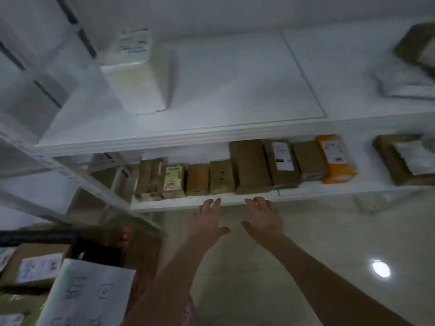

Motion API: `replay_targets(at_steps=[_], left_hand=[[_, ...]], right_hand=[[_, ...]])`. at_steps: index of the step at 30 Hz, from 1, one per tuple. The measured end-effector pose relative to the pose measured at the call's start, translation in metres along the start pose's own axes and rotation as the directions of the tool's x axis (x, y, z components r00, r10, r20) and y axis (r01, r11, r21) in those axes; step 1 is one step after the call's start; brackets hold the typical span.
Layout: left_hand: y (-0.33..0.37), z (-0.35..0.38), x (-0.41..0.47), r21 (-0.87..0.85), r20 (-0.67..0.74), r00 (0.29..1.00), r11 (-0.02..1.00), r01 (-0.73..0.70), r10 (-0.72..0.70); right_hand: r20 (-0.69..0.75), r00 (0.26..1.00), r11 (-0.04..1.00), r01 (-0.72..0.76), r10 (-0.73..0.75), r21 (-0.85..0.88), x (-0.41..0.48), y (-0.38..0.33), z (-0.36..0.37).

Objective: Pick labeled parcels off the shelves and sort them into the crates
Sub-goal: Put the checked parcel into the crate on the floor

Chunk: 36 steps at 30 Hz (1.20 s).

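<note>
Left hand [208, 216] and right hand [263, 217] are spread, holding nothing. The brown parcel [222, 177] lies just above the left hand in frame, its long axis running into the shelf [164, 204].

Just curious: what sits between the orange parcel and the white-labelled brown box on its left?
A plain brown box, shown in the head view.

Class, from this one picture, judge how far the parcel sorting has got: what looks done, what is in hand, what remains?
Done: labelled boxes lie piled lower left, though whether in a crate is unclear. In hand: nothing; the left hand and right hand reach open toward the lower shelf. Left: the row of brown parcels, the orange parcel and the white parcel above.
</note>
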State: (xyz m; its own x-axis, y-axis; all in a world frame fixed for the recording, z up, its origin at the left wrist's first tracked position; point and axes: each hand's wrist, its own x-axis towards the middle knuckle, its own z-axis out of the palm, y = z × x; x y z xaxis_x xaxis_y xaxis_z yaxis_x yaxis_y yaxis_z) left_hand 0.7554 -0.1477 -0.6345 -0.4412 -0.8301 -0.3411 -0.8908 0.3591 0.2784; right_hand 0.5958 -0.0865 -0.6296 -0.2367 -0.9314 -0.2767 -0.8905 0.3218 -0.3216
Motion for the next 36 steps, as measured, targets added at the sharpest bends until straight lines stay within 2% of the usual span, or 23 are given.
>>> replay_targets(at_steps=[5, 9, 14, 18, 23, 30, 33, 36], left_hand=[[0.146, 0.031, 0.016, 0.018, 0.092, 0.985, 0.989, -0.149, 0.147], [0.24, 0.05, 0.032, 0.047, 0.164, 0.957, 0.967, -0.249, 0.238], [0.313, 0.074, 0.057, 0.096, 0.21, 0.919, 0.929, -0.358, 0.333], [0.352, 0.093, 0.093, 0.108, 0.231, 0.909, 0.92, -0.377, 0.346], [0.396, 0.119, 0.159, 0.086, 0.213, 0.929, 0.941, -0.328, 0.304], [0.416, 0.153, 0.244, -0.164, 0.218, 0.968, 0.982, -0.094, 0.129], [0.419, 0.162, 0.284, -0.312, 0.217, 0.976, 0.949, 0.038, 0.032], [0.425, 0.169, 0.319, -0.39, 0.183, 0.983, 0.916, 0.092, -0.021]], right_hand=[[-0.052, 0.98, 0.982, -0.19, 0.19, 0.006, -0.04, 0.134, -0.044], [-0.096, 0.947, 0.951, -0.303, 0.307, 0.054, -0.063, 0.215, -0.067], [-0.109, 0.906, 0.911, -0.4, 0.409, 0.095, -0.071, 0.29, -0.081], [-0.11, 0.885, 0.891, -0.442, 0.453, 0.106, -0.053, 0.341, -0.089], [-0.097, 0.876, 0.877, -0.455, 0.472, 0.152, 0.005, 0.402, -0.101], [0.028, 0.864, 0.812, -0.484, 0.503, 0.325, 0.103, 0.454, -0.083], [0.059, 0.867, 0.793, -0.479, 0.495, 0.376, 0.139, 0.472, -0.07], [0.15, 0.874, 0.749, -0.475, 0.462, 0.461, 0.171, 0.487, -0.061]])
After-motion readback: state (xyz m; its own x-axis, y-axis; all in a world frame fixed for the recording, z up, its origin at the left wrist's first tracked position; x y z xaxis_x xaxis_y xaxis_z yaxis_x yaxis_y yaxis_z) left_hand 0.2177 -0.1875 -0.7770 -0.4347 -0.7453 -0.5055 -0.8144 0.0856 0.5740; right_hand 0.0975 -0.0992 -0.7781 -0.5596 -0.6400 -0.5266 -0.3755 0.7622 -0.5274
